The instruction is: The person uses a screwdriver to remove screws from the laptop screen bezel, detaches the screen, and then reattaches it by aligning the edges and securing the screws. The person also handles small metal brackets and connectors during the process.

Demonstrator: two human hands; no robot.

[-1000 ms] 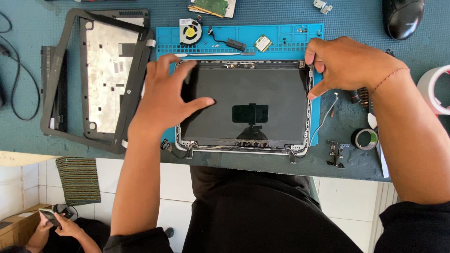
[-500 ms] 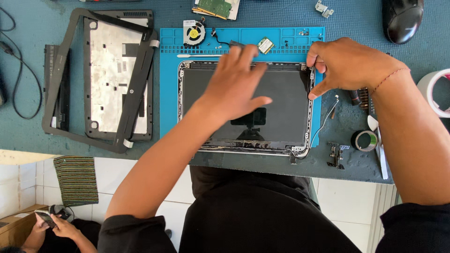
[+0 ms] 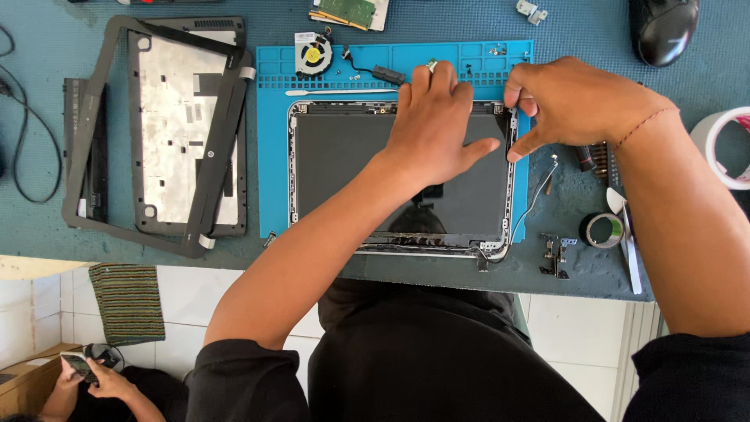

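Since half a second ago, the left hand (image 3: 433,129) has been carried further up the laptop screen panel (image 3: 351,168), so that its fingertips now lie at the panel's top edge, and the right hand (image 3: 574,101) is kept at the top right corner. From the head camera, the left hand is seen laid flat with fingers spread and pressed on the dark glass, its grip open and closed on nothing. The right hand's grip is narrowed to a pinch of thumb and fingers at the corner of the panel's frame; whether anything small is held in that pinch cannot be told. The screen panel is seen lying face up on a blue work mat (image 3: 273,156), which is spread on the teal worktop (image 3: 47,227). A thin cable (image 3: 531,203) is trailed along the panel's right side. Above the panel, a small cooling fan (image 3: 313,55) and a white spudger (image 3: 340,92) are placed on the mat. To the left, a black bezel frame (image 3: 94,133) is laid tilted over a grey laptop cover (image 3: 176,117). To the right, a roll of black tape (image 3: 603,230), a white tape roll (image 3: 723,148) and a black computer mouse (image 3: 662,27) are set. At the lower left, another person's hands are seen holding a phone (image 3: 78,366).
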